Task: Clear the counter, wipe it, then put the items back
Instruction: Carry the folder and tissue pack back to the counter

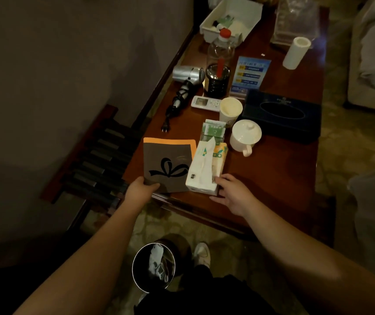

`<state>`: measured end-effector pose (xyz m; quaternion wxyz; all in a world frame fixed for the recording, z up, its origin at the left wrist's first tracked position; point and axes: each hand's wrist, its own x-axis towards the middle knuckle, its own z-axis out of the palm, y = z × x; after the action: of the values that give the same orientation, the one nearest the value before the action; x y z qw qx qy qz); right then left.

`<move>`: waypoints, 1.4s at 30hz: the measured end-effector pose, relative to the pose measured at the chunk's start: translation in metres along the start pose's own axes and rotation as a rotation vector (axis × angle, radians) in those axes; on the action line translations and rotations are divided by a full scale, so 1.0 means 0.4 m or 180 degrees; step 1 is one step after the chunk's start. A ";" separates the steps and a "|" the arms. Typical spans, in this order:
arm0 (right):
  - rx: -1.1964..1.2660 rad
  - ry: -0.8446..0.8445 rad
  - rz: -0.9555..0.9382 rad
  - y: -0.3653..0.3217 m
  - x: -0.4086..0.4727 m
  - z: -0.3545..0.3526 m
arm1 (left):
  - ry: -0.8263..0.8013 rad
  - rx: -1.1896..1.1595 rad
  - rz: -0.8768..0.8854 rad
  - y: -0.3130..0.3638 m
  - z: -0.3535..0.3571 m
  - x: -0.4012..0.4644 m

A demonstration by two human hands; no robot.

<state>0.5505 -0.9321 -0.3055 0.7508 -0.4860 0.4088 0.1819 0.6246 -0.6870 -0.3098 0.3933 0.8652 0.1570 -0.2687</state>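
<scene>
A dark brown booklet (167, 164) with a black bow print lies on an orange sheet at the near left corner of the wooden counter (272, 173). My left hand (140, 186) grips the booklet's near corner. Right beside it lies a white and orange tissue pack (204, 169). My right hand (232, 193) holds the pack's near end, with fingers on its side. Behind stand a white lidded mug (245, 135), a paper cup (230, 111), green sachets (213, 130), a white remote (206, 102) and a dark tissue box (282, 114).
Farther back lie a silver hair dryer (187, 76) with its cord, a dark jar (217, 81), a clear bottle (221, 47), a blue card (250, 72), a white roll (295, 53) and a white tray (232, 17). A bin (153, 268) stands on the floor by my shoe. A slatted rack (95, 160) sits to the left.
</scene>
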 end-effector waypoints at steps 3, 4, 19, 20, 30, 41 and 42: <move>-0.0037 0.0023 -0.0041 -0.003 -0.004 -0.002 | -0.0165 -0.0718 -0.0170 -0.020 0.008 -0.039; -0.0070 0.0048 -0.0041 -0.004 -0.004 0.000 | -0.0209 -0.0926 -0.0258 -0.028 0.010 -0.049; -0.0241 0.0130 0.0015 -0.007 -0.030 0.078 | -0.0220 -0.1825 -0.0474 -0.136 -0.054 -0.206; -0.0245 0.0058 -0.0025 -0.004 -0.042 0.085 | -0.0181 -0.1871 -0.0478 -0.152 -0.067 -0.219; -0.1069 -0.0879 -0.0336 0.076 -0.255 0.286 | 0.0562 -0.2598 -0.0445 -0.412 -0.230 -0.477; -0.1769 -0.2395 -0.0474 0.356 -0.641 0.576 | 0.1793 -0.3134 -0.0186 -0.741 -0.378 -0.961; -0.1825 -0.2513 -0.0497 0.385 -0.676 0.595 | 0.1908 -0.3176 -0.0156 -0.768 -0.386 -1.010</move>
<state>0.3892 -0.6183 -0.1352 0.6957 -0.5962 -0.0110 0.4005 0.2031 -0.3962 -0.1710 0.6853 0.6097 0.3890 0.0855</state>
